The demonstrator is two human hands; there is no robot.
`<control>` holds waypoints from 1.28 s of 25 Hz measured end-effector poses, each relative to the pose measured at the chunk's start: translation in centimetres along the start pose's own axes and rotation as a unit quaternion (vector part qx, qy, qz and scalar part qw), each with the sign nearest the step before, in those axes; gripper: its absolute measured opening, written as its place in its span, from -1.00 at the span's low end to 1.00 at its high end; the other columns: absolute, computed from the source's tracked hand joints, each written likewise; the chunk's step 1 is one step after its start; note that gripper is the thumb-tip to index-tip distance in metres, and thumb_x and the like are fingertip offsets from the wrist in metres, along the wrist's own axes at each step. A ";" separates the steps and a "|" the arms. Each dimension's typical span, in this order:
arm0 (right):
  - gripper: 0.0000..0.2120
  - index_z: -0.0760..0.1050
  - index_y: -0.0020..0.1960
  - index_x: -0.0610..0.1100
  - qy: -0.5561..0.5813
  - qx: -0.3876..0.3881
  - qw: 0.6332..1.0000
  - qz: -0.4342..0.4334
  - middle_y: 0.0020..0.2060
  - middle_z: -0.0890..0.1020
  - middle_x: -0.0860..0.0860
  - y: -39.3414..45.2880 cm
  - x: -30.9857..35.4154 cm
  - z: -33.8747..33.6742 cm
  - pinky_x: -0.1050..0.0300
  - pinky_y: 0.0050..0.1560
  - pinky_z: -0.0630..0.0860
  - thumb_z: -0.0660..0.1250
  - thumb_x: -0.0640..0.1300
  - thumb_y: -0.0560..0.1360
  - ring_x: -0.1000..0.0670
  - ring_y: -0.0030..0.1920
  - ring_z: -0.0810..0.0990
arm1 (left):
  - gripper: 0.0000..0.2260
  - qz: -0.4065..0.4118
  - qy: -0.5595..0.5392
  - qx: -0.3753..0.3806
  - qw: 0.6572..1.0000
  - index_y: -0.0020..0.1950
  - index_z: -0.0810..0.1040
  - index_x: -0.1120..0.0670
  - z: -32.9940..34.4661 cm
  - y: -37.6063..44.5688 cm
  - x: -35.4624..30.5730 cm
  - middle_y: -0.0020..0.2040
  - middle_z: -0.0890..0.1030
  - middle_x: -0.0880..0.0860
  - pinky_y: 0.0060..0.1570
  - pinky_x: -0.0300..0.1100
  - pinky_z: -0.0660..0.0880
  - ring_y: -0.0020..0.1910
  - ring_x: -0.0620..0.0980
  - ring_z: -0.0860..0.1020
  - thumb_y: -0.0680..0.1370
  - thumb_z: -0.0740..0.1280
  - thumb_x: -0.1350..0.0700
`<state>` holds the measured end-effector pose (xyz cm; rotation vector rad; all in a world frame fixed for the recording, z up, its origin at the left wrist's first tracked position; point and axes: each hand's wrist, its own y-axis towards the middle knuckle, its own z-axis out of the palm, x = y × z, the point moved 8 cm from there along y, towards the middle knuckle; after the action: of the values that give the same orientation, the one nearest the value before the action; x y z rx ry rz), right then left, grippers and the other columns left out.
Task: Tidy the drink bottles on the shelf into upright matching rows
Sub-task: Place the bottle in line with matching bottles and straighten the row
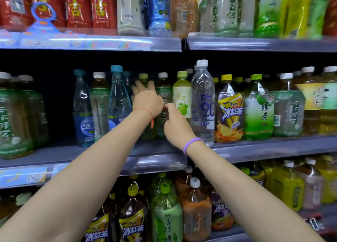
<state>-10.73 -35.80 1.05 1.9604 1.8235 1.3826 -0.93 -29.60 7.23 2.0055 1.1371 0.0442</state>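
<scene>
Two hands reach into the middle shelf (255, 148), where a dark gap opens left of the blue-capped bottle (83, 110) and the shelf's front lip runs bare beneath the wrists. The left hand (146, 99) is spread, fingers straight, in front of a green-capped bottle (144, 79); whether it touches is unclear. The right hand (176, 123) has its fingers curled near a white-capped tea bottle (163, 88); I cannot tell if it grips. Both bottles stand upright, caps upward, beside the tall clear water bottle (203, 103).
</scene>
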 end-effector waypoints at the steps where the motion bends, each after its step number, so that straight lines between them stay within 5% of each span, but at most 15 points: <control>1: -0.55 0.29 0.38 -0.14 0.002 0.003 1.000 0.000 0.12 0.51 -0.15 0.0 0.0 0.1 -0.10 0.01 0.51 0.07 -0.38 0.52 -0.16 -0.01 0.50 | -0.48 0.001 0.001 -0.005 1.000 0.54 0.19 0.09 -0.1 0.1 0.1 0.54 0.04 0.33 0.44 0.15 0.13 0.51 0.33 0.06 0.57 0.20 0.16; 8: -0.64 0.30 0.28 -0.09 0.066 -0.025 0.997 0.009 -0.13 0.58 -0.13 -0.4 -0.2 -0.1 -0.19 -0.12 0.55 0.12 -0.34 0.52 -0.19 -0.17 0.56 | -0.55 0.060 0.078 -0.139 0.985 0.34 0.41 0.17 -3.3 -3.2 -1.5 0.35 0.30 0.35 0.23 0.12 0.33 0.25 0.34 0.34 0.44 0.24 0.18; 10: -0.65 0.29 0.27 -0.07 0.090 -0.039 0.995 -0.007 -0.08 0.60 -0.10 -0.4 -0.1 -0.1 -0.16 -0.11 0.55 0.20 -0.30 0.52 -0.17 -0.13 0.58 | -0.62 0.110 0.067 -0.217 0.968 0.21 0.49 0.17 -4.1 -5.9 -2.2 0.27 0.39 0.35 0.02 0.09 0.43 0.10 0.31 0.42 0.40 0.25 0.15; 14: -0.63 0.30 0.29 -0.01 0.060 -0.016 0.997 -0.044 0.10 0.48 -0.06 -0.8 0.4 0.3 -0.06 0.03 0.53 0.29 -0.16 0.52 -0.10 0.01 0.53 | -0.61 0.168 0.047 -0.251 0.952 0.34 0.45 0.04 -3.6 -9.2 -1.8 0.30 0.39 0.36 -0.24 0.05 0.52 0.06 0.33 0.45 0.50 0.29 0.13; 21: -0.52 0.37 0.32 0.00 0.041 0.017 0.998 -0.041 0.11 0.57 0.00 -0.5 1.7 1.2 -0.04 0.09 0.56 0.34 0.01 0.41 -0.04 0.08 0.58 | -0.36 0.261 -0.088 -0.280 0.920 0.49 0.14 -0.08 -7.4 -11.9 -2.1 0.29 0.40 0.27 -0.07 -0.02 0.54 0.12 0.20 0.48 0.51 0.41 0.08; 25: -0.42 0.29 0.39 -0.07 0.048 0.012 0.999 -0.012 0.02 0.64 -0.04 -0.8 1.9 0.0 -0.03 -0.07 0.59 0.40 0.08 0.46 -0.08 -0.03 0.61 | -0.14 0.111 -0.299 -0.194 0.928 0.55 0.11 0.04 -7.8 -9.3 1.1 0.21 0.45 0.06 0.14 -0.24 0.45 0.14 -0.05 0.48 0.40 0.53 -0.04; 27: -0.56 0.34 0.37 -0.09 0.041 0.047 0.998 -0.004 0.10 0.61 -0.04 -0.5 2.2 -0.1 -0.01 -0.01 0.59 0.31 0.01 0.54 -0.07 0.02 0.61 | -0.20 0.071 -0.288 -0.142 0.944 0.51 0.18 0.05 -6.0 -8.5 2.0 0.23 0.51 0.07 0.19 -0.02 0.50 0.19 0.04 0.52 0.39 0.50 -0.09; 29: -0.65 0.39 0.33 -0.12 -0.045 0.089 0.995 -0.016 0.17 0.54 -0.06 0.0 2.5 -0.7 0.08 -0.01 0.55 0.26 -0.09 0.57 -0.09 0.06 0.59 | -0.25 0.054 -0.252 -0.128 0.958 0.51 0.18 0.06 -4.9 -8.2 2.6 0.26 0.53 0.09 0.18 0.00 0.48 0.23 0.10 0.51 0.43 0.47 -0.07; 32: -0.58 0.35 0.40 -0.13 -0.221 -0.018 0.974 -0.048 0.35 0.35 -0.16 1.1 4.2 -4.4 -0.06 -0.04 0.52 0.19 -0.27 0.54 -0.22 0.05 0.55 | -0.28 0.048 -0.194 -0.127 0.971 0.55 0.11 0.05 -4.8 -7.9 2.3 0.31 0.46 0.14 0.07 -0.05 0.42 0.22 0.18 0.49 0.50 0.41 -0.01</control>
<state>-13.47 -34.62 6.42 1.9357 1.6438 0.8536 -7.04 -22.86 4.42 1.7411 0.7447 -0.1417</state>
